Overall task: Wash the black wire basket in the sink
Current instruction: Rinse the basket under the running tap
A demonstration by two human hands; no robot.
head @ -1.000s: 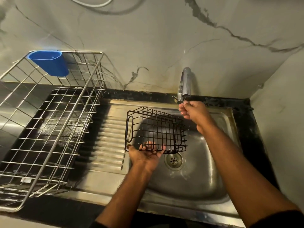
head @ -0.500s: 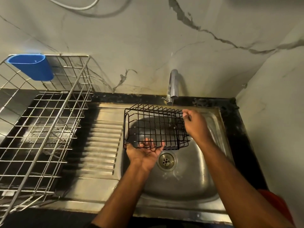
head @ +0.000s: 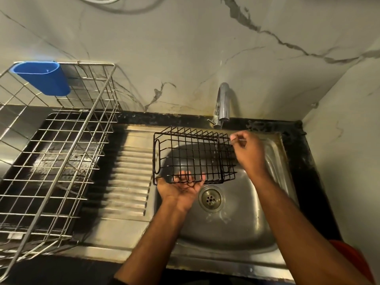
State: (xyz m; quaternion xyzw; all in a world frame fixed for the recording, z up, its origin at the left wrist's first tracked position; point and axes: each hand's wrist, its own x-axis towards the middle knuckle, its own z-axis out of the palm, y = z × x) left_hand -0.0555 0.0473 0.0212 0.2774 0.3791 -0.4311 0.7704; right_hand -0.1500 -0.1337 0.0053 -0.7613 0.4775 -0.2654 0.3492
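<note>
The black wire basket [head: 191,155] hangs tilted over the steel sink [head: 242,229], its open side facing me. My left hand [head: 181,190] supports it from below, palm up, with fingers curled through the near bottom wires. My right hand [head: 249,153] touches the basket's right end, fingers pinched at the top rim wire. A thin stream of water runs from the chrome tap [head: 223,103] down through the basket's right part. The drain [head: 211,198] lies just below the basket.
A large steel wire dish rack [head: 61,153] stands on the left, with a blue plastic holder [head: 44,78] hooked on its back rim. The ribbed drainboard [head: 129,173] lies between rack and bowl. Marble walls close the back and right. Something red [head: 353,258] shows at lower right.
My right hand left the tap and came down to the basket's right end. Water now runs. The basket sits a little more level in my left hand.
</note>
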